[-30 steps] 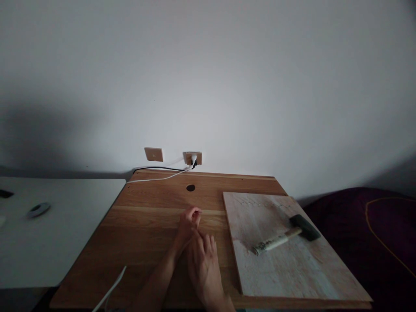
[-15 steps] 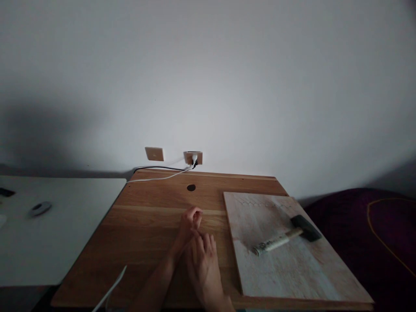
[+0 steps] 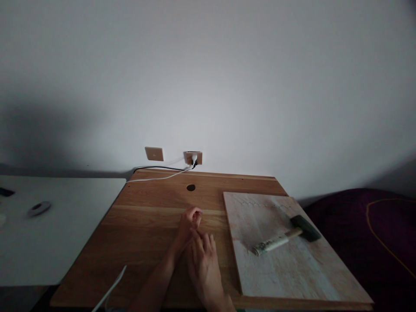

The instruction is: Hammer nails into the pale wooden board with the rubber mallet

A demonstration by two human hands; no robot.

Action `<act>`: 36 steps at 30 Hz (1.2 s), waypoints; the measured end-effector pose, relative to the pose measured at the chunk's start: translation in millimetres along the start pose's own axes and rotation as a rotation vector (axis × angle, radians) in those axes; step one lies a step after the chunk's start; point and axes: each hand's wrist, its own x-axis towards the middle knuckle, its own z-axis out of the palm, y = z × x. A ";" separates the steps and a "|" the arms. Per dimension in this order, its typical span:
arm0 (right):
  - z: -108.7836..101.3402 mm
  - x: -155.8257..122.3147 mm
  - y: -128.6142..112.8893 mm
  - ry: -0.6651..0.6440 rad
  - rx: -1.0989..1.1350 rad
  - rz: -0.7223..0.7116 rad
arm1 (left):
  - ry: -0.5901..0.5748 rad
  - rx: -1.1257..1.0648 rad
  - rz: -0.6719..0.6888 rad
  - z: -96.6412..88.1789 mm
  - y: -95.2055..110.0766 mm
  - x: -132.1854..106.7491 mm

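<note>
My left hand point(image 3: 189, 222) rests on the wooden desk point(image 3: 143, 225) near its middle, fingers curled into a loose pinch; anything between the fingertips is too small to make out. My right hand point(image 3: 204, 264) lies just in front of it, palm down with fingers stretched out, its fingertips touching the left hand. To the right lies a pale wooden board point(image 3: 286, 264). On it lies a hammer point(image 3: 286, 236) with a dark head and a light handle, a hand's width from my right hand. A faint row of small marks or nails point(image 3: 260, 203) runs along the board's far edge.
A white table point(image 3: 58, 234) stands to the left with a small ring-shaped object point(image 3: 39, 208) on it. Wall sockets point(image 3: 193, 157) hold plugged cables that run across the desk's back edge. A white cable point(image 3: 110, 289) crosses the front left corner. A dark bedspread point(image 3: 370, 234) lies at the right.
</note>
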 end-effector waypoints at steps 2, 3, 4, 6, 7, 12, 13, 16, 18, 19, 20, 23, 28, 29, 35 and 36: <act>10.3 -6.6 -2.4 0.007 -0.046 -0.032 | -0.005 -0.005 0.033 -0.5 -0.3 0.0; 17.2 -13.6 -5.4 0.005 -0.054 -0.054 | -0.005 -0.013 0.046 -0.7 -0.1 -0.2; 24.0 -21.7 -9.0 0.001 -0.048 -0.070 | -0.001 -0.022 0.049 -0.9 0.3 -0.7; 34.6 -36.8 -15.5 -0.018 -0.007 -0.081 | 0.012 -0.039 0.031 -0.9 1.0 -1.4; 37.3 -41.6 -17.3 -0.023 0.013 -0.081 | 0.016 -0.044 0.019 -0.6 1.0 -1.6; 29.8 -31.5 -7.4 -0.003 -0.021 -0.021 | 0.023 -0.033 0.017 2.8 -4.2 1.5; 28.2 -28.0 -4.1 -0.009 -0.028 -0.002 | 0.022 -0.027 0.021 3.2 -5.2 2.1; 32.1 -30.9 1.5 -0.032 -0.015 -0.015 | 0.010 -0.024 0.046 2.3 -4.6 1.6; 40.0 -43.5 2.1 -0.033 0.006 -0.054 | 0.007 -0.032 0.058 0.8 -2.0 -0.4; 43.6 -50.5 2.2 -0.038 0.021 -0.081 | 0.009 -0.037 0.058 0.2 -0.6 -1.4; 46.0 -56.4 2.2 -0.046 0.041 -0.106 | 0.014 -0.040 0.054 -0.3 0.5 -2.2; 42.1 -58.7 3.1 -0.067 0.100 -0.114 | 0.021 -0.032 0.044 -0.2 1.1 -2.5; 20.1 -28.1 2.9 -0.022 0.142 0.025 | 0.009 -0.002 0.041 2.2 -2.1 0.8; 18.9 -25.1 2.5 -0.032 0.148 0.017 | 0.011 -0.001 0.042 2.3 -2.0 0.9; 24.8 -38.9 -1.4 -0.030 0.166 -0.110 | 0.005 -0.011 0.042 -1.5 4.6 -2.5; 23.7 -39.4 -1.7 -0.034 0.177 -0.098 | 0.003 -0.010 0.039 -2.1 5.3 -2.5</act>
